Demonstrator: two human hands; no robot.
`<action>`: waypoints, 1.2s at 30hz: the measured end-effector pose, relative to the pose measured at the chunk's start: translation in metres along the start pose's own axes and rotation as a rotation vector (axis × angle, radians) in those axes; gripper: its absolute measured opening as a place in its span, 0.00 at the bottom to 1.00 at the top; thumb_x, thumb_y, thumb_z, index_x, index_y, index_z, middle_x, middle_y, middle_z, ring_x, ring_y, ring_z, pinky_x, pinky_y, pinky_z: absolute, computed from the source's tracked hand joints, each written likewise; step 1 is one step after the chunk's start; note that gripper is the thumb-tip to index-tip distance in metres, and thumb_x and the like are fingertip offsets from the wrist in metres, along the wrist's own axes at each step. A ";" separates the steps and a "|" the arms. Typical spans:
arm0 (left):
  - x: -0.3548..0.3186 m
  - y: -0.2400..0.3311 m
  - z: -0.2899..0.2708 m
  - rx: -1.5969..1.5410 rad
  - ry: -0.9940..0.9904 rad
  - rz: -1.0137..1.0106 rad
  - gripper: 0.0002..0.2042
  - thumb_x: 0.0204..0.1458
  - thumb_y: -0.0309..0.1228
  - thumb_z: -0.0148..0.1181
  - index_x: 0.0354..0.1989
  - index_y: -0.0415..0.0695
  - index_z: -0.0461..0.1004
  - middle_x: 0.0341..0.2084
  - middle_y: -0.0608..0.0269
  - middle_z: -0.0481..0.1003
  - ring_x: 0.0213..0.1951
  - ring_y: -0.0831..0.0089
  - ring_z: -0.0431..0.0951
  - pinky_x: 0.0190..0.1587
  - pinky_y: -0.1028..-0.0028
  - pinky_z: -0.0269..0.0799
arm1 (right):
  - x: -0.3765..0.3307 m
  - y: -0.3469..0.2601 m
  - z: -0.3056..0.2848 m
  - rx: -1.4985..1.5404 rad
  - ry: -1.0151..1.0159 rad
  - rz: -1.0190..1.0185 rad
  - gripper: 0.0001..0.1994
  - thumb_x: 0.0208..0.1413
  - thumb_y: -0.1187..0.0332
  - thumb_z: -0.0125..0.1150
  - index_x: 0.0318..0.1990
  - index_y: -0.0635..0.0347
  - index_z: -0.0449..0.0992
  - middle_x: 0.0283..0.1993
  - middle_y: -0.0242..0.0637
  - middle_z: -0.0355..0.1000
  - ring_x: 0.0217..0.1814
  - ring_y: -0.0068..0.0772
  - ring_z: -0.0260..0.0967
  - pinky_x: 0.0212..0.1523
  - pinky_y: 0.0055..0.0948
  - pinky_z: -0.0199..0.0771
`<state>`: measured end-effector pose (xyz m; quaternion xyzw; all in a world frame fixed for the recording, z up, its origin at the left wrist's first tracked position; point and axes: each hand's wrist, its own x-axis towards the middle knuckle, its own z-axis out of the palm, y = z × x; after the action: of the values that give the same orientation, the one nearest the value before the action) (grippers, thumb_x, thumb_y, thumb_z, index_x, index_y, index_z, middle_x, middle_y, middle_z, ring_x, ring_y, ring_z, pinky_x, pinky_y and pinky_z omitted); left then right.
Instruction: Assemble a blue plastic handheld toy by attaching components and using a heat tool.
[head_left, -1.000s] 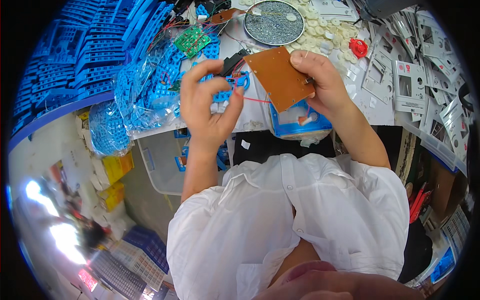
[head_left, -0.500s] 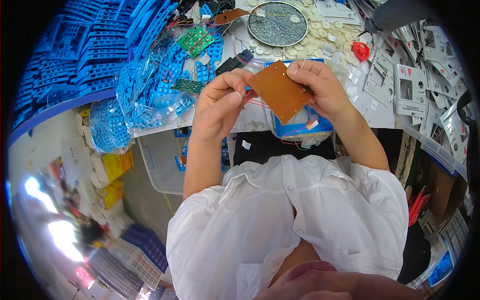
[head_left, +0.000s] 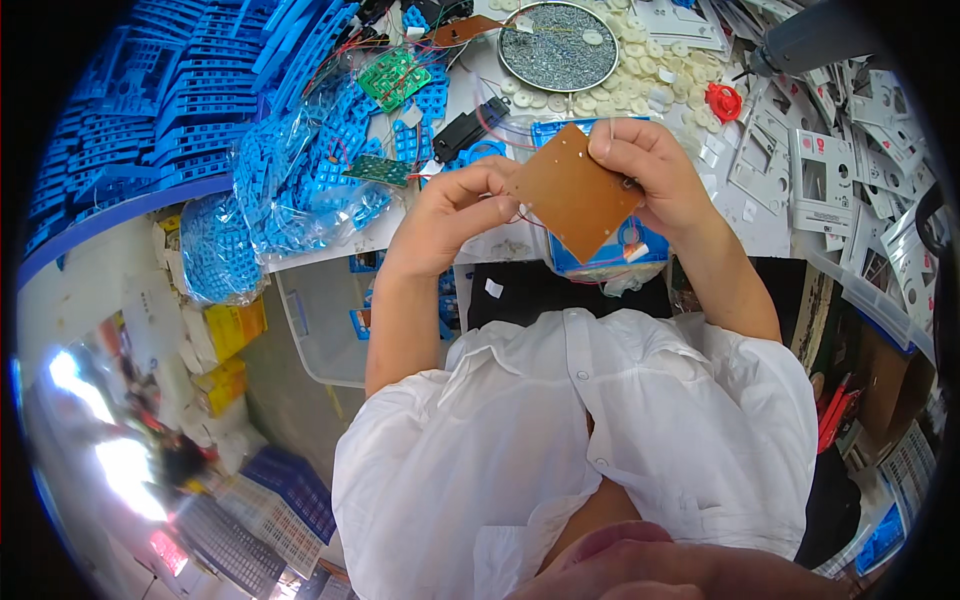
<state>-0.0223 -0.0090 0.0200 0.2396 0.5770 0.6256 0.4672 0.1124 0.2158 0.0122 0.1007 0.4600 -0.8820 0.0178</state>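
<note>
A brown circuit board point(head_left: 574, 194) is held up over the table's front edge, tilted so it looks like a diamond. My right hand point(head_left: 650, 172) pinches its upper right edge, thumb on the brown face. At its left corner my left hand point(head_left: 462, 215) has thumb and fingertips pressed together, with thin red wire showing beside them; the board partly hides what they grip. Under the board lies a blue plastic housing point(head_left: 572, 262) with a wire and a small white connector point(head_left: 636, 252) near its right side.
Blue plastic housings point(head_left: 200, 110) are stacked at the left beside bagged blue keypads point(head_left: 290, 190). Green circuit boards point(head_left: 393, 78) and a black part point(head_left: 470, 128) lie nearby. A round tray of screws point(head_left: 545, 60), cream discs point(head_left: 640, 75), a red part point(head_left: 723, 102) and grey-white panels point(head_left: 825, 180) fill the back and right.
The board has turned and moved slightly right. My left hand has shifted right to its left corner, and the red wire loop at its fingers is now mostly hidden.
</note>
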 end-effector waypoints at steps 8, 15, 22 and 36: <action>0.000 0.003 -0.017 -0.345 -0.040 0.357 0.12 0.64 0.33 0.54 0.35 0.36 0.75 0.47 0.45 0.78 0.50 0.61 0.76 0.58 0.60 0.68 | 0.003 0.005 -0.012 0.028 0.002 -0.027 0.11 0.67 0.63 0.59 0.39 0.62 0.79 0.30 0.25 0.73 0.23 0.09 0.61 0.20 0.14 0.52; -0.003 -0.007 0.019 -0.208 -0.027 0.345 0.27 0.64 0.48 0.54 0.58 0.33 0.68 0.53 0.48 0.77 0.59 0.60 0.75 0.65 0.60 0.62 | 0.007 -0.004 0.009 -0.029 0.176 -0.057 0.11 0.66 0.62 0.61 0.41 0.61 0.80 0.31 0.25 0.74 0.26 0.09 0.65 0.23 0.15 0.58; -0.007 0.002 0.049 -0.161 0.208 0.205 0.27 0.60 0.33 0.62 0.64 0.34 0.64 0.59 0.49 0.73 0.60 0.60 0.73 0.67 0.63 0.59 | 0.015 0.005 0.024 -0.283 0.265 -0.226 0.12 0.66 0.63 0.62 0.35 0.63 0.80 0.27 0.24 0.73 0.29 0.09 0.65 0.28 0.17 0.64; -0.024 0.005 0.037 0.081 0.468 0.383 0.14 0.66 0.27 0.53 0.54 0.30 0.75 0.47 0.52 0.80 0.49 0.67 0.80 0.56 0.65 0.73 | 0.001 -0.041 0.030 -0.461 -0.059 -0.101 0.12 0.63 0.68 0.64 0.51 0.64 0.79 0.34 0.32 0.79 0.34 0.15 0.75 0.33 0.19 0.76</action>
<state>0.0177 -0.0104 0.0389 0.2119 0.6376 0.7171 0.1853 0.1016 0.2153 0.0623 0.0451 0.6529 -0.7560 0.0096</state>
